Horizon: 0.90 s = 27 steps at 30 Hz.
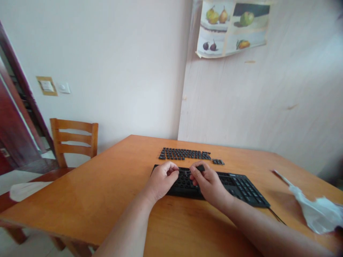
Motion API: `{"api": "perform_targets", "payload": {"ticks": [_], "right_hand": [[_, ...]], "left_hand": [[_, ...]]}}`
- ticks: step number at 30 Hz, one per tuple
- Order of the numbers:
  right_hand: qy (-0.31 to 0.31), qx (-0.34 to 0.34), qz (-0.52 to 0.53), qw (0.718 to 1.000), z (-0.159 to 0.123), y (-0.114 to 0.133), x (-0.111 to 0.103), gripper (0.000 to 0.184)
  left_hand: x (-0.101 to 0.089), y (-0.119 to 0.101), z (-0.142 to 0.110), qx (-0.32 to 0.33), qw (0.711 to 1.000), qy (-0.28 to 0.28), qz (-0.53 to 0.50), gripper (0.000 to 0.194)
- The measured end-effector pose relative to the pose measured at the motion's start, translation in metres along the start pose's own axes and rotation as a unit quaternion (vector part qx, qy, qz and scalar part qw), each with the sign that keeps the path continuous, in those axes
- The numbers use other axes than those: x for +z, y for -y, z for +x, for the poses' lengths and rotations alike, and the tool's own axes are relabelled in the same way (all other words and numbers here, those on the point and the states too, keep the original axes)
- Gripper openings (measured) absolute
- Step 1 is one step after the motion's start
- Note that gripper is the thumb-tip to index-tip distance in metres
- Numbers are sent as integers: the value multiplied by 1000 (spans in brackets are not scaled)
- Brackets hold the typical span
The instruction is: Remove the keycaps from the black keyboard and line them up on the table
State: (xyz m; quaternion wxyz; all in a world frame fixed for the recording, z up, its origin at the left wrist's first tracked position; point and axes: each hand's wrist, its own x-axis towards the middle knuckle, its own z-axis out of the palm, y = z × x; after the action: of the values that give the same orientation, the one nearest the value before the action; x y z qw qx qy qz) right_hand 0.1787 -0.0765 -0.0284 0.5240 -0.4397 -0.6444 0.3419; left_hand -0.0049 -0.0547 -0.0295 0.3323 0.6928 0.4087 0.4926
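A black keyboard (184, 191) lies on the wooden table in front of me. Most of its left and middle part has lost its caps, while the number pad on the right still has keys. My right hand (205, 178) grips a wire keycap puller (200, 167) by its dark handle. The puller's thin wires point left, with a small dark piece at their end, perhaps a keycap. Close to those wires, my left hand (164, 176) is closed in a pinch above the keyboard's left part. Whatever its fingertips hold is too small to make out.
Behind the keyboard, loose black keycaps (184, 154) lie in rows, with a small group (218, 161) to their right. A white plastic bag (318, 210) and a thin stick (282, 176) rest at the right. The cable (277, 216) trails rightward. A wooden chair (75, 137) stands left of the table (115, 178).
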Motion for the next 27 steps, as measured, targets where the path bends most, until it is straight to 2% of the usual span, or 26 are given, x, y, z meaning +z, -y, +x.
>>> {"api": "perform_targets", "payload": {"ticks": [6,12,16,21,27], "right_hand": [[13,-63,-58,996,-8,3,7,24],[33,-128,-149,980,-13,9,7,17],[12,-162,-197,967,-12,12,3,17],[-26,-216,-271,938,-6,15,-6,20],[69,-271,-335,900,1,14,-10,20]], "left_hand": [[3,-2,0,-23,996,46,-76,21],[1,1,1,-28,996,40,-71,22],[0,3,1,-21,997,37,-67,19],[0,3,2,-23,997,43,-62,19],[0,-4,0,-38,993,67,-93,22]]}}
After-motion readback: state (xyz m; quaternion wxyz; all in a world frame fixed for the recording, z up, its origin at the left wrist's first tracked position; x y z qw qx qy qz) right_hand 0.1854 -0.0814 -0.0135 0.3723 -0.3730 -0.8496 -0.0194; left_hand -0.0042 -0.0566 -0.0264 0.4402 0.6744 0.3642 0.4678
